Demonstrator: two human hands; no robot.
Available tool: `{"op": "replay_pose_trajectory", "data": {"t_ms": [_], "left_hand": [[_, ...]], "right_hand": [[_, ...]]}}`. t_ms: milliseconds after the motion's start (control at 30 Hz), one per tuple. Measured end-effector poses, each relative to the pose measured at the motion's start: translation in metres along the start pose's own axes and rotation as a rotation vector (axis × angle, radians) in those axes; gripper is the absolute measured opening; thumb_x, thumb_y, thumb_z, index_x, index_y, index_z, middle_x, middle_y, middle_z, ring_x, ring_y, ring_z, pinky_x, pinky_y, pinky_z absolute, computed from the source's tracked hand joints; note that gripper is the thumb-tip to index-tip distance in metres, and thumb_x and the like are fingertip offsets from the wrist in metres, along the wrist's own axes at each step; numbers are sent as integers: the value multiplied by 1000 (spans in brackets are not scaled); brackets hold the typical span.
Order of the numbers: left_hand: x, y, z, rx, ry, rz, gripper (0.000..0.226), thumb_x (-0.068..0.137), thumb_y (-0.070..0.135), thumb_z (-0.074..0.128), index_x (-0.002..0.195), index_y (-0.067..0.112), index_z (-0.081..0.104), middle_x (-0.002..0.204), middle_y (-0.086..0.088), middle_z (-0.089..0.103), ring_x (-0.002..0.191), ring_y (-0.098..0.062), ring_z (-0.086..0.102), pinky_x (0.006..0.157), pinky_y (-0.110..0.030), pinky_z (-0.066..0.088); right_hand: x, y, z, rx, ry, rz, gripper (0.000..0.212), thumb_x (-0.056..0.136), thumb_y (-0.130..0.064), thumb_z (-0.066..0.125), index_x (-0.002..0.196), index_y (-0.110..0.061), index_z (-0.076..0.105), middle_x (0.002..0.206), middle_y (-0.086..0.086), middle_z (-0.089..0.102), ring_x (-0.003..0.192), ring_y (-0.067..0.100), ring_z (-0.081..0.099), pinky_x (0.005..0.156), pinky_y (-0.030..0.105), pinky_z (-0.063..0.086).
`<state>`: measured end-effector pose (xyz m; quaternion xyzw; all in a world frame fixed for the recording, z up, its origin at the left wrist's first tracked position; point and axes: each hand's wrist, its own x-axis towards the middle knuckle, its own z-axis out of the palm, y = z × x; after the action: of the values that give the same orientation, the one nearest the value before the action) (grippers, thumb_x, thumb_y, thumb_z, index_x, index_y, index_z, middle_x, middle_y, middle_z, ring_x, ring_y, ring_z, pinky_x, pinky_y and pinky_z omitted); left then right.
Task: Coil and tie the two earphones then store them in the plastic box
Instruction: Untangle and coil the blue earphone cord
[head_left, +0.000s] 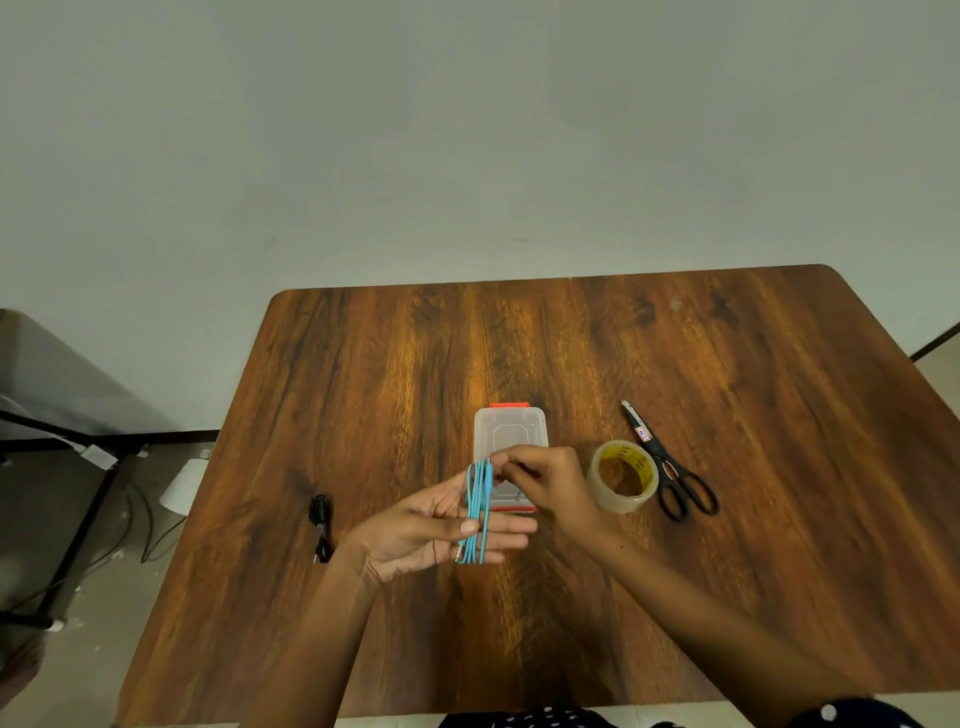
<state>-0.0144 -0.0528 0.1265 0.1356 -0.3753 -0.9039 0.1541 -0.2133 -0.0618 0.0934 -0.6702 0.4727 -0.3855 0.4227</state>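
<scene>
Blue earphone (477, 512) is wound in loops round your left hand (441, 530), fingers straight, thumb pressing the cable. Your right hand (545, 483) pinches the loose end at the top of the coil. No tie on it yet. Black earphone (321, 525) lies bundled toward the table's (727, 597) left edge; whether it is tied is unclear. Plastic box (510, 434) sits mid-table, lid on. Tape roll (622, 475) and scissors (670, 467) wait to its right.
</scene>
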Motion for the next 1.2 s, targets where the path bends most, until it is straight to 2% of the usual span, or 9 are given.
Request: {"op": "replay_pose_trajectory", "data": {"t_ms": [100,200,267,367,600,767,933,1033,1200], "left_hand": [[4,-1,-2,-12,108,40,74,90,5,58,145,26,12,137,-20,51,128,-31,48,100,-35,46],[6,2,-3,-51,210,96,75,84,7,67,141,27,22,137,-22,50,128,-32,49,98,-36,48],[6,4,-5,-95,305,132,74,79,6,71,136,28,29,134,-24,53,124,-32,53,92,-35,51],[8,0,-13,-97,430,183,83,82,3,68,144,25,18,133,-29,50,124,-35,52,88,-35,53],[13,0,-21,-14,592,305,64,91,-5,40,144,22,17,132,-28,52,125,-35,51,99,-39,48],[6,3,-29,-32,646,338,64,93,-7,38,146,23,17,133,-27,52,126,-35,50,103,-41,43],[5,-4,-24,112,656,226,80,91,-1,51,146,32,2,132,-20,56,125,-31,53,102,-37,45],[5,-9,-23,259,663,95,87,90,2,55,148,29,-5,129,-16,59,119,-26,58,96,-33,50],[5,-7,-3,425,471,-147,60,93,-5,48,134,32,27,118,-4,62,106,-13,65,87,-26,53]], "right_hand": [[-9,1,20,335,-28,326,60,79,-43,56,107,9,52,70,5,63,70,6,63,64,18,42],[-14,7,36,210,31,454,40,89,-18,57,117,9,51,113,31,57,109,41,56,73,18,46],[-17,2,40,39,70,404,26,91,-5,56,115,3,58,113,20,64,106,28,62,81,17,49],[-18,-6,41,-8,-15,315,15,92,-7,57,98,-1,69,88,10,73,73,4,67,71,10,50],[-16,-19,36,-67,-144,291,18,96,-19,53,96,-9,67,78,6,71,63,14,67,64,20,55],[-21,-24,33,-193,-247,284,19,97,-20,50,98,-9,66,72,-10,60,60,3,59,58,8,44],[-18,-32,24,-359,-256,176,23,96,-22,50,96,-8,68,81,0,65,59,2,52,54,8,32],[-12,-37,13,-452,-357,96,20,93,-23,55,105,-13,69,101,0,71,82,8,62,63,8,37],[4,-42,-12,-580,-508,17,20,86,-27,65,103,-19,73,104,-5,71,89,7,62,65,9,40]]}}
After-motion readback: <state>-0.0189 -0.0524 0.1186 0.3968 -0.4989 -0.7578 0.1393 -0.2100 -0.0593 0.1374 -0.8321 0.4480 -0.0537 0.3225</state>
